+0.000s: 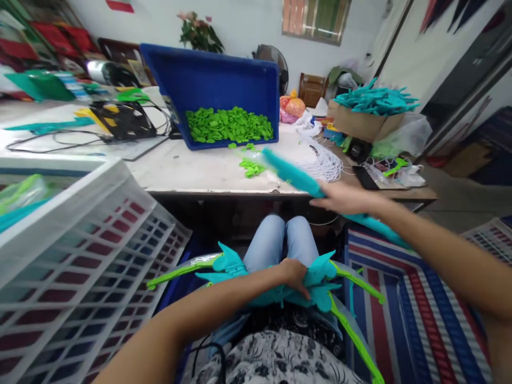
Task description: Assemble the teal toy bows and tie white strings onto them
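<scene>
Across my lap lie at least two teal plastic toy bows (264, 296) with bright green curved limbs. My left hand (295, 276) grips their teal middles, fingers curled over them and partly hidden. Out over the table's front edge, my right hand (344, 197) is closed around a long teal plastic piece (294, 173), held slanting and blurred by motion. Its far end is over the white tabletop near a small pile of green plastic parts (252, 167). The piece's other end seems to show below my right forearm.
A tilted blue bin (216, 80) of green parts stands on the table (192, 173). White cords (326, 162) and a cardboard box (356, 124) of teal pieces are to the right. A white crate (132, 213) is at left, a striped bag (404, 304) at right.
</scene>
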The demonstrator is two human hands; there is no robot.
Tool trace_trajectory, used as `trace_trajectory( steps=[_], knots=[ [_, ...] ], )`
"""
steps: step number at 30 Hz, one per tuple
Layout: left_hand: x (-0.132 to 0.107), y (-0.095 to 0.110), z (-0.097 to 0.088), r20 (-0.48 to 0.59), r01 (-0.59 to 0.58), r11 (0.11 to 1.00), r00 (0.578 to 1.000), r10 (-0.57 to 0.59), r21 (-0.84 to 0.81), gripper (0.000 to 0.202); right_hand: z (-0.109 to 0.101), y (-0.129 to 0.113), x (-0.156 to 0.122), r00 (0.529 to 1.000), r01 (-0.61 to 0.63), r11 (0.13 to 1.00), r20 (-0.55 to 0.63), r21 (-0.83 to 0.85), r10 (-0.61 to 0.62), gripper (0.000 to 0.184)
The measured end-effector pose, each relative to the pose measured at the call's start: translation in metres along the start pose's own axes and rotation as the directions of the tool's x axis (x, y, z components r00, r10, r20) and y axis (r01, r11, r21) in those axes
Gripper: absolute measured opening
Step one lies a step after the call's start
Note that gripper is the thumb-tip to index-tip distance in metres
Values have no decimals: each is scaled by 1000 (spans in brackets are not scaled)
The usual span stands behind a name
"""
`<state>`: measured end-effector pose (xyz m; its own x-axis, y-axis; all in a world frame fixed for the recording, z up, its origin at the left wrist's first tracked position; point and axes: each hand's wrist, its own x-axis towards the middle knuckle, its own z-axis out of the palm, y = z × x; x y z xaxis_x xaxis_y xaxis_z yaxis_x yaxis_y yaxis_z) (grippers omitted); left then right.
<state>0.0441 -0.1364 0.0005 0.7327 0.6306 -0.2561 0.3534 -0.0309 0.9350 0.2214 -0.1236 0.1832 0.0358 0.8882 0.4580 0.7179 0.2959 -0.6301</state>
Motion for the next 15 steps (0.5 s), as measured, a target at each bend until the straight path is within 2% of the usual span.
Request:
trace_trajectory(
  steps=[1, 2, 4, 5, 6, 7, 9, 10, 11, 12, 13, 15],
  knots=[
    [-4, 0, -4, -61, -25, 999, 998, 27, 38, 48, 22, -4, 7, 988, 48, 997, 147, -58, -40, 29],
    [-8, 1, -8, -82, -43, 994, 995, 51, 100, 45, 42, -9, 15, 952, 105, 988, 298, -109, -69, 32],
    [-16, 5, -21, -106, -86, 984, 989, 103, 156, 47, 76, -22, 34, 834, 230, 956, 543, -184, -96, 36],
    [-18, 8, -28, -134, -115, 980, 982, 137, 161, 54, 88, -29, 44, 789, 280, 936, 607, -213, -98, 36],
    [-20, 12, -36, -169, -137, 979, 972, 163, 154, 58, 95, -36, 55, 774, 308, 921, 625, -237, -98, 37],
    [-21, 17, -44, -219, -151, 980, 959, 177, 131, 59, 99, -44, 67, 797, 309, 917, 595, -253, -104, 38],
    [-22, 33, -60, -368, -190, 979, 907, 204, 73, 57, 93, -60, 92, 903, 251, 944, 402, -216, -149, 44],
    [-23, 43, -68, -461, -235, 969, 854, 241, 73, 55, 85, -69, 106, 949, 221, 964, 261, -151, -177, 46],
    [-26, 55, -76, -552, -287, 952, 779, 297, 107, 52, 75, -78, 119, 974, 209, 976, 104, -57, -202, 45],
    [-30, 68, -83, -637, -335, 926, 678, 367, 176, 50, 63, -87, 130, 974, 222, 973, -65, 58, -218, 43],
    [-36, 80, -91, -704, -364, 891, 557, 441, 269, 47, 51, -95, 140, 950, 253, 951, -232, 177, -210, 40],
    [-49, 103, -107, -773, -340, 820, 300, 559, 461, 43, 33, -103, 149, 866, 311, 860, -493, 404, -82, 32]
  ],
)
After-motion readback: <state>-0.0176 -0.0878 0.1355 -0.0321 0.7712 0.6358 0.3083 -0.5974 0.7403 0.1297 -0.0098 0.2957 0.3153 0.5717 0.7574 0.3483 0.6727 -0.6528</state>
